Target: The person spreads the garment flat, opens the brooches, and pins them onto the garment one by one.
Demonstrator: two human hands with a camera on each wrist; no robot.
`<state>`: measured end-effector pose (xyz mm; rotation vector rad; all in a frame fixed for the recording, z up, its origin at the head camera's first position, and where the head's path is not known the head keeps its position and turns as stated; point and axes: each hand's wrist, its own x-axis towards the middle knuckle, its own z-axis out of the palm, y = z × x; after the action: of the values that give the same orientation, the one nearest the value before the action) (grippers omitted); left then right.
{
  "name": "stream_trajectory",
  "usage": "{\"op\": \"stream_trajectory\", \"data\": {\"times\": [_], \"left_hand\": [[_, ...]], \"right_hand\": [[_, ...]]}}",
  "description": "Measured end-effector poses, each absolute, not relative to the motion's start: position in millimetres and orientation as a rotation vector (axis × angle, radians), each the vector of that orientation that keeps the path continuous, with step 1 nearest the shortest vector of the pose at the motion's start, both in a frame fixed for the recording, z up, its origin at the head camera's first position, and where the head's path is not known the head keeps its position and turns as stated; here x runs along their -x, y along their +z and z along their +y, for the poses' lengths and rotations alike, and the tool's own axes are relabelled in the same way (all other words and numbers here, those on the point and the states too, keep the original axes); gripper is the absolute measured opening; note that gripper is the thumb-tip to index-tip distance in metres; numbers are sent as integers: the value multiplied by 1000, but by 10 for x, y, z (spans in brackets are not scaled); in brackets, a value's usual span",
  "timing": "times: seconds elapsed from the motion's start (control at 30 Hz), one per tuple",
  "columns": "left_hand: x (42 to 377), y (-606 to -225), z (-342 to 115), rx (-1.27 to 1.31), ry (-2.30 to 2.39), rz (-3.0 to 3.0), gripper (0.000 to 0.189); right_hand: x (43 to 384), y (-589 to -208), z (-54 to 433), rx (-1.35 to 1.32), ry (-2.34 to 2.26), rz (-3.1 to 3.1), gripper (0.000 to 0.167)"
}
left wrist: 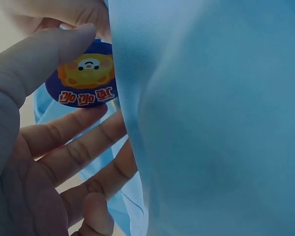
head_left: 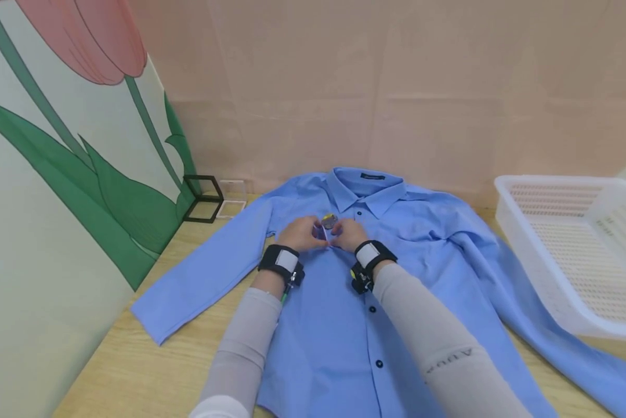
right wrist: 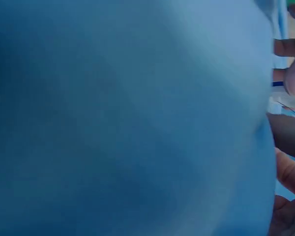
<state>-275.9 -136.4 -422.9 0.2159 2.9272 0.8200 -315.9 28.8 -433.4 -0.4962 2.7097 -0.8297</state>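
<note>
A light blue button-up shirt (head_left: 323, 348) lies spread front side up, its collar at the far side. Over its chest my left hand (head_left: 298, 234) pinches a round dark blue badge (left wrist: 88, 73) with a yellow cartoon lion between thumb and index finger; the other fingers spread beneath it. Facing it, my right hand (head_left: 350, 235) has its fingertips curled at a raised fold of the shirt, close to the badge. Raised cloth hides most of that hand in the right wrist view. Just beyond both hands, a round silver and yellow disc (head_left: 329, 220) rests on the shirt.
A white plastic basket (head_left: 542, 267) stands at the right, beside the shirt's sleeve. At the back left are a black frame-like stand (head_left: 203, 219) and a white one (head_left: 231, 209). Bare wooden tabletop (head_left: 140, 371) shows at the front left; walls bound the left and back.
</note>
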Motion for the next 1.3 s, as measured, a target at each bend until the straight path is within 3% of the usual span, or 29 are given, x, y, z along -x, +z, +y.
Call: {"op": "stream_trajectory", "data": {"times": [0.23, 0.4, 0.67, 1.3], "left_hand": [[2768, -4193, -1356, -167, 727, 2946, 41], [2774, -4196, -1317, -168, 635, 2978, 40], [2739, -4167, -1293, -114, 574, 3014, 38], [2779, -4251, -1255, -179, 774, 2983, 37]], "right_hand": [[3236, -4380, 200, 490, -772, 2774, 2], [3403, -4489, 272, 478, -894, 2728, 7], [3288, -4400, 384, 78, -1374, 2382, 5], [3198, -4442, 438, 228, -1380, 2447, 11]]}}
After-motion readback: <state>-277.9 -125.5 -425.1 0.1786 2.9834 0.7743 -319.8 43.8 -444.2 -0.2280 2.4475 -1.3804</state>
